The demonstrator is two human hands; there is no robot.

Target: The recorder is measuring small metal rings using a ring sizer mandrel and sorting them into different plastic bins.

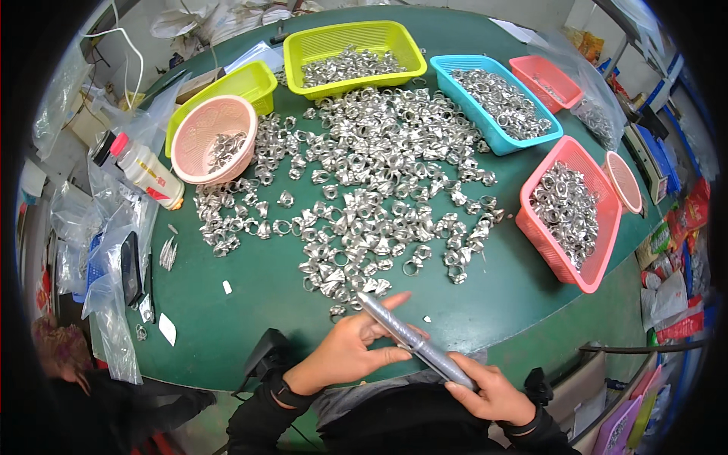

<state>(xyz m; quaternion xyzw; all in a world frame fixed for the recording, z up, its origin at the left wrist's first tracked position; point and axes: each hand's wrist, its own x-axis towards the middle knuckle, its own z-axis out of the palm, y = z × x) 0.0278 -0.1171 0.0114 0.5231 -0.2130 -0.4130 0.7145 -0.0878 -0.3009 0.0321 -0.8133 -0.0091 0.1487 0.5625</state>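
Observation:
A long, tapered grey ring mandrel [394, 321] slants across the near edge of the table, its narrow tip pointing up and left. My right hand [491, 390] is closed round its thick lower end. My left hand [353, 349] reaches round the middle, fingers passing behind the rod and thumb against its side; the index finger sticks out past it. Whether a ring sits under the left fingers, I cannot tell. Just beyond the tip, a large spread of silver metal rings [371, 220] covers the middle of the green table [250, 318].
Rings also fill a yellow-green basket [341, 89], a blue basket [497, 140] and a pink basket [557, 262]. A round pale-pink basket [197, 163] holds a few. At left stand a white bottle [148, 173] and plastic bags [110, 296]. Another person [98, 402] is at lower left.

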